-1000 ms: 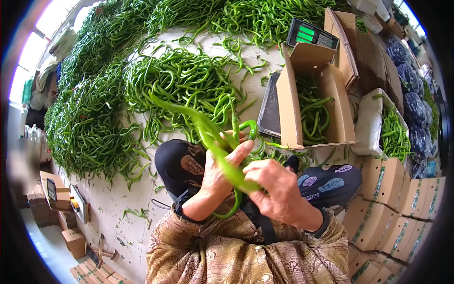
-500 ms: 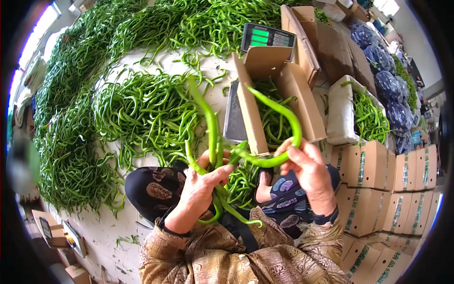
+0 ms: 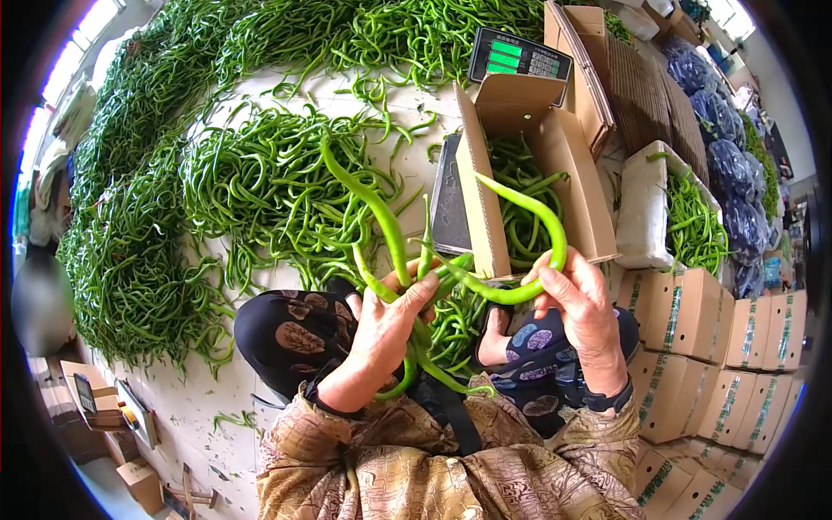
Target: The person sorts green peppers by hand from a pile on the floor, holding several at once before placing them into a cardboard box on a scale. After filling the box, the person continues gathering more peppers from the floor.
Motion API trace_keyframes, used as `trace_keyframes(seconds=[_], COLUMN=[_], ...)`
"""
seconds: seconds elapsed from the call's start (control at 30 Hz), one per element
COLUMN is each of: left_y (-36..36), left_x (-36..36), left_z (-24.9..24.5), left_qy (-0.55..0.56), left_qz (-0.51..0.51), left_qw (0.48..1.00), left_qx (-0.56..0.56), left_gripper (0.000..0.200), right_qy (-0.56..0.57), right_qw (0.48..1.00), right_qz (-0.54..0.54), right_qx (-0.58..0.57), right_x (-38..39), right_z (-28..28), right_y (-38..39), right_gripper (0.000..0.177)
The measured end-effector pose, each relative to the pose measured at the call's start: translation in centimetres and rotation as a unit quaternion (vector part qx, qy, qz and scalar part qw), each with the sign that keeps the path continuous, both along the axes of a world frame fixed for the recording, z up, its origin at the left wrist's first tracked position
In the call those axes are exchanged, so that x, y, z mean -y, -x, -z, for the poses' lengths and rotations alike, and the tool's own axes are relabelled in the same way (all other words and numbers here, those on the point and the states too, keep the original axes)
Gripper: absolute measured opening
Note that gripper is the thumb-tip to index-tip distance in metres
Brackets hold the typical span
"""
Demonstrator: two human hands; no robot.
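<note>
Several long green chili peppers (image 3: 376,215) are bunched in my left hand (image 3: 381,334), its fingers wrapped round them and their ends poking out above and below. My right hand (image 3: 576,303) pinches one curved green chili pepper (image 3: 553,227) near its bend; one end points up and the other reaches left to the bunch. Just beyond my hands stands an open cardboard box (image 3: 581,186) with green peppers inside. A small heap of peppers (image 3: 457,325) lies on the floor between my knees.
A wide pile of peppers (image 3: 269,182) covers the floor ahead and left. Behind the box is a scale display (image 3: 520,61). A white foam crate (image 3: 641,204) of peppers stands to the right, near stacked taped cartons (image 3: 672,390) and dark plastic bags (image 3: 728,165).
My view has shifted a little, so the surroundings sit farther right. Both hands keep their peppers; the right hand's curved pepper still bends upward, its lower end near the bunch.
</note>
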State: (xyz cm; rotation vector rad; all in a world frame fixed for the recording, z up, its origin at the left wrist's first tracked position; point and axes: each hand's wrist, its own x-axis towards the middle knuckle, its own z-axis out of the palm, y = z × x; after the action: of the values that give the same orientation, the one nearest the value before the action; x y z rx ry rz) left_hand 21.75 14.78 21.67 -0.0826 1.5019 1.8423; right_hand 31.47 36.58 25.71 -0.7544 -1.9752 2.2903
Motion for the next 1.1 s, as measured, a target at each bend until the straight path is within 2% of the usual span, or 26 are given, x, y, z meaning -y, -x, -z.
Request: trace_keyframes(seconds=[0.27,0.37,0.47,0.53,0.57,0.6,0.63,0.7,0.77,0.83,0.87,0.9,0.97,1.0,1.1], left_y=[-0.4,0.1,0.1,0.1,0.1,0.0,-0.1,-0.2,-0.3,-0.3,-0.3,-0.3,-0.4,-0.4,-0.5], left_x=[-0.2,0.9,2.3,3.4,3.8,4.0,4.1,4.2,3.6,3.1,3.0,3.0,3.3,3.5,4.0], left_z=[0.4,-2.0,-4.6,-6.0,-6.3,-6.2,-6.1,-6.1,-5.2,-4.5,-4.0,-3.7,-3.8,-3.8,-2.9], left_qy=[-0.034,-0.073,-0.086,-0.068,-0.064,-0.063,-0.061,-0.048,-0.032,-0.057,-0.082,-0.107,-0.140,-0.156,-0.182], left_qz=[-0.043,-0.044,-0.059,-0.036,-0.029,-0.019,-0.010,0.002,0.007,0.006,-0.004,-0.015,-0.029,-0.036,-0.072], left_qw=[0.997,0.995,0.993,0.996,0.997,0.997,0.997,0.998,0.999,0.998,0.996,0.993,0.986,0.981,0.971], left_qx=[0.061,0.052,0.050,0.039,0.039,0.045,0.051,0.051,0.036,0.036,0.040,0.045,0.087,0.107,0.134], left_gripper=[0.035,0.040,0.040,0.041,0.041,0.041,0.041,0.041,0.041,0.041,0.042,0.043,0.043,0.043,0.037], right_qy=[-0.018,-0.014,-0.079,-0.319,-0.434,-0.416,-0.367,-0.343,-0.256,-0.223,-0.280,-0.237,-0.176,-0.190,-0.359], right_qw=[0.991,0.993,0.993,0.944,0.898,0.907,0.929,0.938,0.964,0.966,0.942,0.945,0.952,0.948,0.864], right_qz=[0.106,0.107,0.086,0.070,0.059,0.048,0.027,-0.044,-0.066,-0.121,-0.163,-0.225,-0.248,-0.244,-0.297], right_qx=[-0.075,-0.056,0.029,0.040,0.042,0.035,0.034,0.021,-0.037,-0.046,-0.088,-0.015,-0.044,-0.082,-0.192], right_x=[-3.3,-6.0,-8.1,-8.6,-8.5,-7.7,-6.0,-2.3,1.6,4.3,5.1,5.7,7.1,7.8,8.7], right_z=[-2.9,-2.1,0.2,2.1,2.7,2.0,0.2,-1.9,-2.8,-1.9,-0.8,-0.6,1.2,2.0,1.8], right_y=[-0.9,-0.9,-0.4,-1.0,-1.1,-1.2,-1.0,-0.9,-0.8,-0.4,0.0,0.1,0.1,0.1,0.6], right_gripper=[0.024,0.029,0.041,0.048,0.052,0.053,0.043,0.034,0.025,0.023,0.023,0.026,0.029,0.035,0.049])
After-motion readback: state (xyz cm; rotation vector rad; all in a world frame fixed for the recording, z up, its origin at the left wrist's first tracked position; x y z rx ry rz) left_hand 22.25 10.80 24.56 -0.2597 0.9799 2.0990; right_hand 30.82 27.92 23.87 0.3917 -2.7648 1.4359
